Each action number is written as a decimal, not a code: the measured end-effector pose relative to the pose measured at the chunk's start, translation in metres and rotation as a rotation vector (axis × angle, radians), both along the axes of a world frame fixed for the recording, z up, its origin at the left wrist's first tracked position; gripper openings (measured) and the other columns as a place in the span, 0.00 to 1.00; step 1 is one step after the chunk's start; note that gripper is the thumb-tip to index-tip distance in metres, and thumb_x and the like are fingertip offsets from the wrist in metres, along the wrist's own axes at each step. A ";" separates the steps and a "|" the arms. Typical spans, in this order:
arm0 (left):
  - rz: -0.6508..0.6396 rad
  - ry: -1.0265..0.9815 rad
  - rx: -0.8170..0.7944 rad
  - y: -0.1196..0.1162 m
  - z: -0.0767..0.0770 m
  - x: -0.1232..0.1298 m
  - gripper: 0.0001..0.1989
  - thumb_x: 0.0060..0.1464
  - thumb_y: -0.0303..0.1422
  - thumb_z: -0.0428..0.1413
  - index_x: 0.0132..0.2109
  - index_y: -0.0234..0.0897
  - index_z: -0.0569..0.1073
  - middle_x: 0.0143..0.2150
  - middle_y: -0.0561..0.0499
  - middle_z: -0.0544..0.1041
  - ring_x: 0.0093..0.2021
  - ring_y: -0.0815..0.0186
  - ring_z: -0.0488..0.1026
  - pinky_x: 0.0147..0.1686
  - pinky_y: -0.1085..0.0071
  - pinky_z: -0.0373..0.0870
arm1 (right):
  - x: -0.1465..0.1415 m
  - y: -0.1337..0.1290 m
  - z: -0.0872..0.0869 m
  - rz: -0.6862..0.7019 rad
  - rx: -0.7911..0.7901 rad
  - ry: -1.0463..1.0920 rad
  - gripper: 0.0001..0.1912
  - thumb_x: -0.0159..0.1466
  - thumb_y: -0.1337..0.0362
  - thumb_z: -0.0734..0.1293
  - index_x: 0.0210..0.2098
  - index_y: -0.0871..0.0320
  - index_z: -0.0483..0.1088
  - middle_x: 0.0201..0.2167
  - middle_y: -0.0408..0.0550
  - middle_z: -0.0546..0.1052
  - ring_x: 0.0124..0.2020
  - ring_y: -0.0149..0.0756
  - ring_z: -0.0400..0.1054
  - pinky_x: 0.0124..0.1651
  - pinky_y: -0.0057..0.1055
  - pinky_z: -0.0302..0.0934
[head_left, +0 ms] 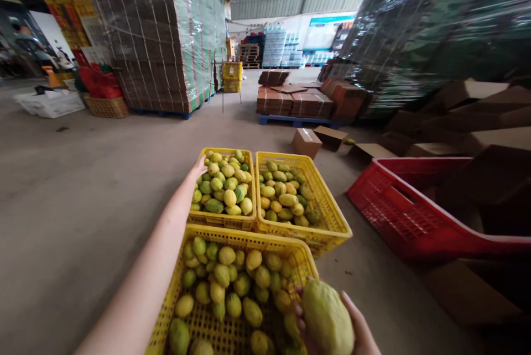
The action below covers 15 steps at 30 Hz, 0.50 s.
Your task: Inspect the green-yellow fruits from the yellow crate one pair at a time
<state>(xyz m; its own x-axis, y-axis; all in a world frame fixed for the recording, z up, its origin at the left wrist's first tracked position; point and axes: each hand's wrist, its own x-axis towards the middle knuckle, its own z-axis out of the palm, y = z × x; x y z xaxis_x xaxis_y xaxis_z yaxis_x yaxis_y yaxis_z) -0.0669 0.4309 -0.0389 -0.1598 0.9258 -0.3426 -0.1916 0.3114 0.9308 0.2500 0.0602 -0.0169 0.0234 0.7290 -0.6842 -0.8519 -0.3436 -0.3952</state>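
One fruit [327, 319] fills my right hand [362, 330], fingers along its left side and thumb along its right, seen against the right side of the near crate [249, 238]. I read its long axis as running roughly away from me, far end leaning a little left; its near end meets the edge of the view. My left hand [200, 167] is farther out, arm stretched forward, at the left rim of the far-left crate [222, 217], beside the heaped fruits [228, 183]. Whether those fingers grip anything or only rest there, I cannot tell. I'd judge by the diagonal: held fruit near and right, left hand far and left, much of the near crate between. Of the back pair, the far-right crate [327, 205] looks closer to the right hand.
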 end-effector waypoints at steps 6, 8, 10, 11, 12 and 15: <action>-0.086 0.309 -0.135 -0.100 -0.022 -0.020 0.14 0.53 0.42 0.57 0.41 0.37 0.70 0.48 0.43 0.75 0.45 0.61 0.74 0.40 0.71 0.66 | -0.014 -0.003 0.007 0.024 0.052 0.021 0.20 0.47 0.59 0.74 0.39 0.58 0.74 0.34 0.55 0.82 0.28 0.45 0.76 0.30 0.40 0.73; -0.165 0.402 -0.177 -0.138 -0.020 -0.029 0.12 0.52 0.41 0.57 0.38 0.37 0.70 0.45 0.44 0.77 0.43 0.61 0.75 0.38 0.72 0.65 | -0.020 -0.003 0.015 0.001 0.061 0.003 0.19 0.47 0.59 0.74 0.38 0.58 0.73 0.32 0.53 0.82 0.27 0.45 0.76 0.28 0.39 0.73; -0.276 0.483 -0.214 -0.174 -0.014 -0.035 0.11 0.51 0.41 0.57 0.36 0.38 0.71 0.42 0.46 0.78 0.40 0.62 0.76 0.36 0.73 0.65 | -0.026 -0.004 0.024 -0.010 0.096 -0.013 0.18 0.47 0.58 0.74 0.37 0.58 0.73 0.30 0.51 0.81 0.26 0.44 0.76 0.27 0.38 0.72; -0.343 0.519 -0.231 -0.191 -0.010 -0.036 0.11 0.50 0.41 0.57 0.36 0.38 0.72 0.40 0.47 0.78 0.38 0.62 0.76 0.36 0.73 0.65 | -0.029 -0.004 0.028 -0.011 0.124 -0.015 0.18 0.48 0.58 0.73 0.36 0.58 0.73 0.29 0.50 0.81 0.26 0.43 0.75 0.26 0.38 0.72; -0.416 0.551 -0.246 -0.207 -0.005 -0.037 0.11 0.49 0.41 0.58 0.35 0.37 0.73 0.39 0.48 0.78 0.36 0.62 0.76 0.35 0.72 0.65 | -0.033 -0.004 0.032 -0.010 0.152 -0.012 0.17 0.48 0.58 0.73 0.35 0.58 0.73 0.28 0.49 0.81 0.26 0.42 0.75 0.26 0.37 0.71; -0.642 0.634 -0.258 -0.252 0.008 -0.029 0.10 0.46 0.40 0.60 0.32 0.37 0.75 0.34 0.49 0.78 0.31 0.62 0.75 0.35 0.69 0.66 | -0.043 -0.007 0.038 0.035 0.221 0.021 0.15 0.50 0.58 0.73 0.34 0.59 0.72 0.27 0.49 0.80 0.26 0.41 0.75 0.27 0.35 0.71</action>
